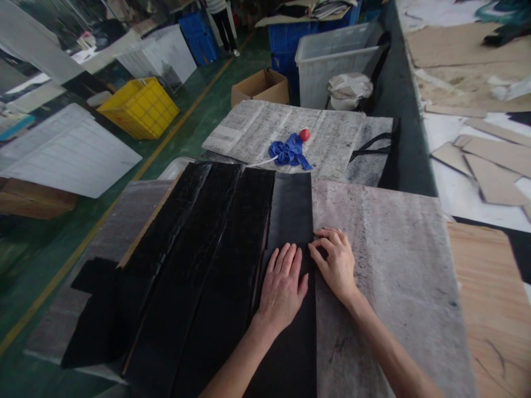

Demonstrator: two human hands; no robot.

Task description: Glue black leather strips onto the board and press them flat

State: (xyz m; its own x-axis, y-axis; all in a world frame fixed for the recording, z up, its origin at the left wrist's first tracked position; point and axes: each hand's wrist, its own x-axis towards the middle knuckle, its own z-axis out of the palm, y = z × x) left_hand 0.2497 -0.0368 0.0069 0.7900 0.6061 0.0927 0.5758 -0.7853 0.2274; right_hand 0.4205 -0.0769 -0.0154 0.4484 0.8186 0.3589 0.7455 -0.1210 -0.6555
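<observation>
My left hand lies flat with its fingers stretched out on a long black strip of sheet material. At that strip's right edge is my right hand, its fingers bent and thumb and index close to the edge. Whether the right fingers pinch the edge or only touch it is hard to see. Left of my hands, several glossy black panels lie side by side, overlapping. All of this rests on a grey, stained work board.
Beyond the panels lie a blue cloth and a red ball. A cardboard box and a white bin stand behind. On the right are cardboard pieces and a wooden board. A yellow crate sits left; a person stands far back.
</observation>
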